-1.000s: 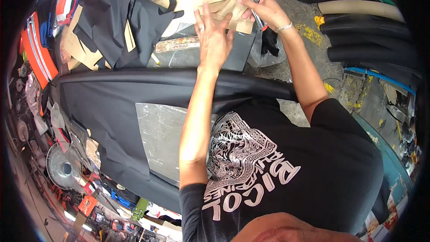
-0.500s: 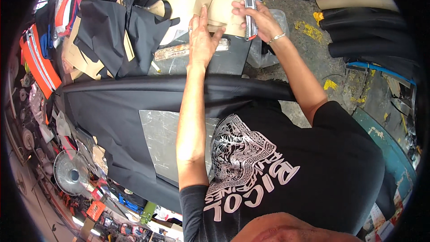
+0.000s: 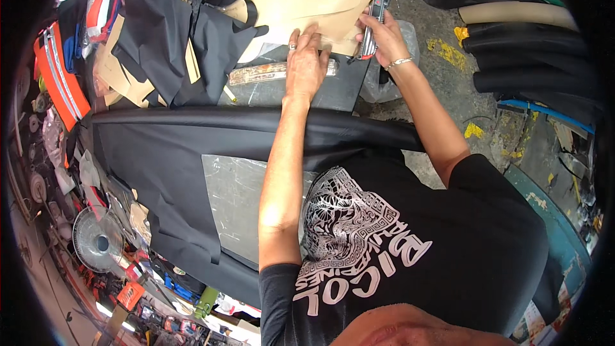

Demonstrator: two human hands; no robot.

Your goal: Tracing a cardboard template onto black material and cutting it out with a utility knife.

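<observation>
My left hand [image 3: 305, 74] lies with its fingers stretched out on the near edge of several tan paper pattern sheets [image 3: 307, 0]. At the right edge of these sheets, my right hand [image 3: 388, 41] grips a long silver-and-black tool with a red end, which looks like a stapler [image 3: 369, 45]. The far part of the stapler is hard to tell from the shiny plastic behind it. Under my left wrist a clear, worn strip [image 3: 256, 73] rests on the dark table [image 3: 336, 93].
Black sheet material [image 3: 154, 45] and tan scraps lie left of the patterns. A black roll [image 3: 224, 118] crosses in front of me. Beyond the table's right edge are a clear plastic bag [image 3: 410, 35] and several black rolls [image 3: 512, 51]. A fan [image 3: 98, 241] stands lower left.
The lifted, curled pattern sheet now lies flatter under my left hand. My right hand has brought the stapler down and in against the sheets' right edge. The view has shifted slightly.
</observation>
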